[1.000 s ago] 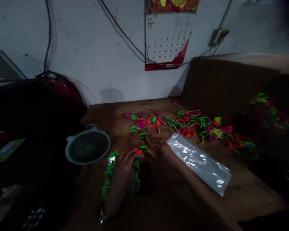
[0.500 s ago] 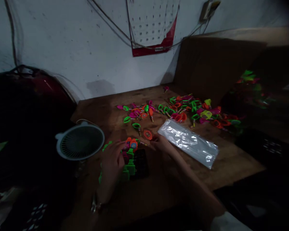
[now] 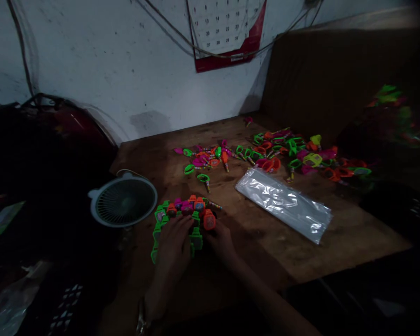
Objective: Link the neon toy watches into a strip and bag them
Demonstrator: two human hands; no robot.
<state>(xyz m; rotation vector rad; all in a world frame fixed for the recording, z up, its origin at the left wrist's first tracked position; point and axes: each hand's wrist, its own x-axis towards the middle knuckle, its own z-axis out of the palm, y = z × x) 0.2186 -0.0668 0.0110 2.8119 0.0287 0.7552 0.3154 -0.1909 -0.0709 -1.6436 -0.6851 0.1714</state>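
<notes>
Neon green, orange and magenta toy watches [image 3: 186, 207] stand close together in rows on the table near me. My left hand [image 3: 175, 240] lies over the green ones, its fingers stretched out and resting on top. At the right end of the rows, my right hand [image 3: 224, 240] grips an orange toy watch [image 3: 209, 221], its face turned up. The dark holder under the rows is mostly hidden by my hands and shadow. Just behind the orange watch lies a thin patterned stick [image 3: 215, 205] with a green strap end.
A pale blue fan [image 3: 124, 200] sits to the left. Silvery plastic bags [image 3: 283, 203] lie in a stack to the right. Loose toy watches [image 3: 210, 158] are scattered behind, with a larger heap [image 3: 301, 154] before a cardboard box [image 3: 322, 79]. A calendar [image 3: 227, 32] hangs on the wall.
My right hand has picked up the loose orange toy watch and brought it left and nearer, to the rows. My left hand has flattened over the green watches. The view has shifted slightly.
</notes>
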